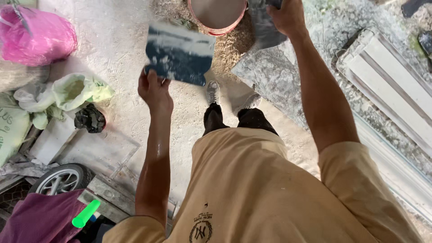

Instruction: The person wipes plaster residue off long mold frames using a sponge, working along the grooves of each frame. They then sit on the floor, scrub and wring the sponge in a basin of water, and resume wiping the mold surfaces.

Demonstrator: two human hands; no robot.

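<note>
One bucket [217, 15]; one wheel [61, 178]; one pink bag [37, 36]; two shoes [213, 91]; one blue board [180, 54].

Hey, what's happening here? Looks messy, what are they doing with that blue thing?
A person stands on a dusty floor, looking down. The left hand holds a flat blue tile by its lower corner; its face is smeared with pale grey. The right hand grips a trowel coated in grey mortar, beside a red-rimmed bucket ahead of the feet. Plastic bags, a wheel and white panels lie around.
</note>
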